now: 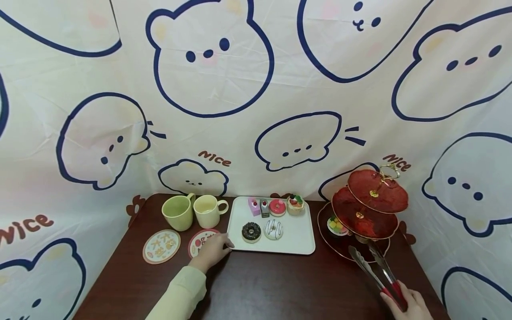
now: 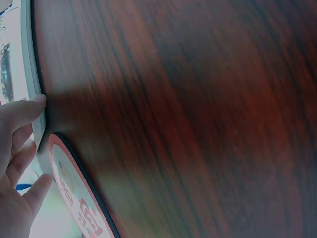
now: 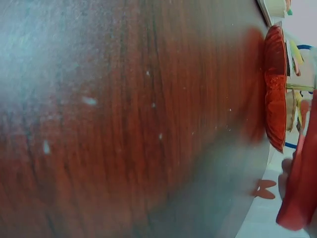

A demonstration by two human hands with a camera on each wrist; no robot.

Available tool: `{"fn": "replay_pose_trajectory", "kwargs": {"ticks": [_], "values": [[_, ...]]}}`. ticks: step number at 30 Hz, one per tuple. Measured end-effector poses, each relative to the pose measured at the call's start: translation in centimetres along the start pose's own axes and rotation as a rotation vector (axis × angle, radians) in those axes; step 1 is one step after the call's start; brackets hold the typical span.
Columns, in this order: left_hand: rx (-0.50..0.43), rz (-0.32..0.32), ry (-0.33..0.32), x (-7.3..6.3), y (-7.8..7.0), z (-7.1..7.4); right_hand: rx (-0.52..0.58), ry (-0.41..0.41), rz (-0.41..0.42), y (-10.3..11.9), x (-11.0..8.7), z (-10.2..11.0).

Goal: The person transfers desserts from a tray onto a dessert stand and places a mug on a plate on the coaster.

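Observation:
My left hand [image 1: 214, 251] is at the front left corner of a white tray [image 1: 272, 247], thumb and forefinger pinching its edge. In the left wrist view its other fingers spread loosely beside a round coaster [image 2: 81, 198]. A chocolate donut [image 1: 251, 232], a white striped donut [image 1: 274, 230], a pink donut [image 1: 277, 207], small cake slices [image 1: 254, 206] and a cupcake [image 1: 295, 204] sit on the tray. At the right, my right hand [image 1: 410, 304] grips red-handled metal tongs [image 1: 378, 271]. Their tips are spread, with nothing visible between them, by the bottom tier of a red tiered stand [image 1: 347, 254].
A fruit-topped tart [image 1: 337, 226] is on the stand's bottom tier; another item there is partly hidden. A green mug [image 1: 178, 214] and a cream mug [image 1: 208, 212] stand at the back left, behind a patterned coaster [image 1: 162, 246]. A printed cloth [image 1: 224, 142] hangs behind the brown table [image 1: 288, 289].

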State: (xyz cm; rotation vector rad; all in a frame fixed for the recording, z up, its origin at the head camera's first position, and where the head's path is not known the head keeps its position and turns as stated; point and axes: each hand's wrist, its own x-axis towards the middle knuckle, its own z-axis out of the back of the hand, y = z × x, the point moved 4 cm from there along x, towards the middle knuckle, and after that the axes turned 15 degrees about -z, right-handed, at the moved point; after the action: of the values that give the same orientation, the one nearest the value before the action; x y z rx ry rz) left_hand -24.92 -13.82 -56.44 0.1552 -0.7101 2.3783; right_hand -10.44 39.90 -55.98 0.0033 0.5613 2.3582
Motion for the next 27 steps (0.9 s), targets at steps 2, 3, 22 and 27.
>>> {"fn": "replay_pose_trajectory", "kwargs": {"ticks": [2, 3, 22, 27], "values": [[-0.003, 0.002, -0.005, 0.0, 0.0, 0.0, -0.032, 0.043, 0.073, 0.7, 0.0, 0.2], [-0.002, 0.005, -0.005, 0.0, 0.1, 0.1, -0.053, 0.067, 0.107, 1.0, 0.0, 0.3], [-0.016, 0.016, 0.000, -0.1, 0.0, 0.1, -0.066, 0.110, 0.370, 8.4, 1.1, -1.0], [-0.013, 0.019, 0.003, -0.1, 0.1, 0.0, -0.037, 0.118, 0.413, 10.5, 1.1, -2.2]]}}
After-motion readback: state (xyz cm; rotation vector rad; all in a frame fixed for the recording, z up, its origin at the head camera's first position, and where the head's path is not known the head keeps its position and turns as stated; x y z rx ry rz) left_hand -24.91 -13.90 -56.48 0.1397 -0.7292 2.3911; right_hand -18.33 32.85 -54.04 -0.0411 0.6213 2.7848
